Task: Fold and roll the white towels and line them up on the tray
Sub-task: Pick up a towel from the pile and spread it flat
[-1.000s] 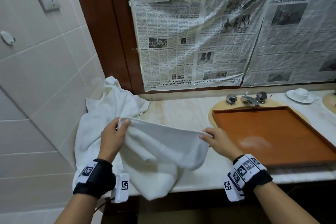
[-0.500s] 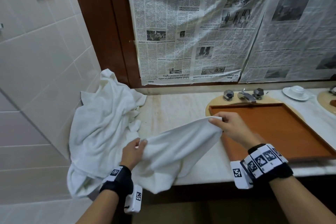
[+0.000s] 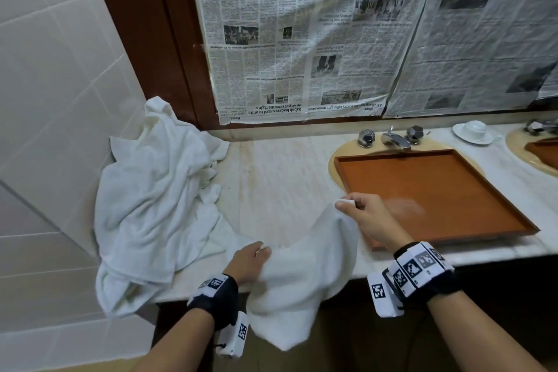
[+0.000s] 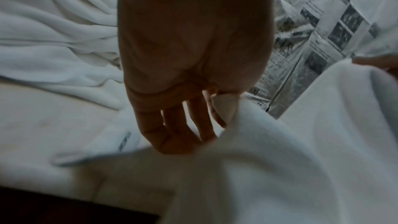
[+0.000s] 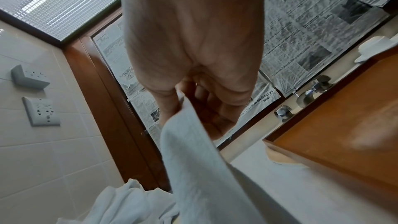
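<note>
second tray [image 3: 543,154] cut by right edge, towel [image 3: 302,275] motion-blurred, newspaper print illegible

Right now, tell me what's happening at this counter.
A person is working on one white towel at the front edge of the counter. The right hand pinches one corner by the wooden tray; the left hand grips the other end, with much of the cloth hanging over the edge. It is not yet folded or rolled. The tray holds no towels, and a heap of towels waits against the wall.
</note>
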### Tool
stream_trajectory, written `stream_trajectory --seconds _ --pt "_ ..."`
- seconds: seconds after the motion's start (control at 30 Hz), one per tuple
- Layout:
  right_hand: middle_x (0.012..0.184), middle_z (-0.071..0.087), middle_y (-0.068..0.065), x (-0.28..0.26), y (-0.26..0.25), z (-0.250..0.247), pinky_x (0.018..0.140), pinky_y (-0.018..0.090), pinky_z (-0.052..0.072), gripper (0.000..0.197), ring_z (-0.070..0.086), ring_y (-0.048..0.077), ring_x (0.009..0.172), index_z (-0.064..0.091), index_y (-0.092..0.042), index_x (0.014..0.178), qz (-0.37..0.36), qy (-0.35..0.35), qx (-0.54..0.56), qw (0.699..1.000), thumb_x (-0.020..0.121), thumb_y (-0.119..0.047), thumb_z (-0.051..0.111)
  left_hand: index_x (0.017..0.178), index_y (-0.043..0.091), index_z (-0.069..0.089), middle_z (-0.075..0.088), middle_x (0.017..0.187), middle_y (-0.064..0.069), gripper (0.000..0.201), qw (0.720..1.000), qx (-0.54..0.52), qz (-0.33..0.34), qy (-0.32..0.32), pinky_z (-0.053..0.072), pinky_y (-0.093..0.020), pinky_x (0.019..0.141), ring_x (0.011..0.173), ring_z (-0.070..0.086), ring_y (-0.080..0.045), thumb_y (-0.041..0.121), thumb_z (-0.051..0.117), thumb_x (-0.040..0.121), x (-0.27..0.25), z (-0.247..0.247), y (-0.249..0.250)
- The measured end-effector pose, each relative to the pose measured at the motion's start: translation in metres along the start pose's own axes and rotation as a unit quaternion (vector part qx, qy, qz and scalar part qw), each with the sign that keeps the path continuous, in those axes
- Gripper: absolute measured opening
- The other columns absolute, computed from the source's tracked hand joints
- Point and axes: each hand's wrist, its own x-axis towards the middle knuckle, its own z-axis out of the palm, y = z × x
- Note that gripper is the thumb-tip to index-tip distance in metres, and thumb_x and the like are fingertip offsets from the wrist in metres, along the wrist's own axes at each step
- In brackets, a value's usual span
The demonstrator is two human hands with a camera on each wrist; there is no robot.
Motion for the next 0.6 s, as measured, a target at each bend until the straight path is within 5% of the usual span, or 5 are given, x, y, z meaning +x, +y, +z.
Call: stream_trajectory --seconds 0.13,0.23,0.4,0.6 --pt "0.073 0.063 -0.002 -0.011 0.003 -0.003 0.067 0.03 0.042 0.015 0.054 0.009 0.068 0.075 -0.023 0.081 -0.005 -0.019 0.015 1.0 0.093 -0.03 0.068 0.098 0.017 0.061 0.063 0.088 0.001 0.031 0.993 -0.105 0.034 -0.05 0.055 -0.033 0.069 0.076 0.06 -0.015 0.046 0.05 0.1 -0.024 -0.005 0.009" --pt "0.071 0.062 0.001 -0.014 0.009 -0.012 0.068 0.032 0.041 0.017 0.053 0.01 0.068 0.074 -0.025 0.08 -0.018 -0.034 0.022 0.999 0.089 -0.038 0.068 0.091 0.024 0.065 0.063 0.081 0.004 0.025 0.987 -0.149 0.058 -0.006 0.054 -0.029 0.064 0.075 0.059 -0.015 0.042 0.052 0.101 -0.04 -0.022 0.024" --pt "0.087 0.065 0.024 -0.016 0.021 -0.034 0.072 0.036 0.044 0.036 0.056 0.016 0.073 0.074 -0.028 0.086 -0.032 -0.03 0.011 0.999 0.077 -0.06 0.064 0.104 0.015 0.067 0.065 0.1 -0.011 0.025 0.968 -0.194 0.087 0.136 0.057 -0.029 0.059 0.086 0.061 -0.019 0.036 0.053 0.102 -0.068 -0.055 0.051" --pt "0.087 0.07 0.017 -0.017 0.005 -0.058 0.072 0.043 0.049 0.024 0.062 0.019 0.077 0.074 -0.018 0.087 -0.067 -0.039 0.015 0.997 0.09 -0.041 0.065 0.102 0.02 0.07 0.065 0.091 -0.006 0.016 0.935 -0.214 0.118 0.256 0.057 -0.03 0.056 0.08 0.06 -0.017 0.029 0.057 0.101 -0.088 -0.089 0.065"
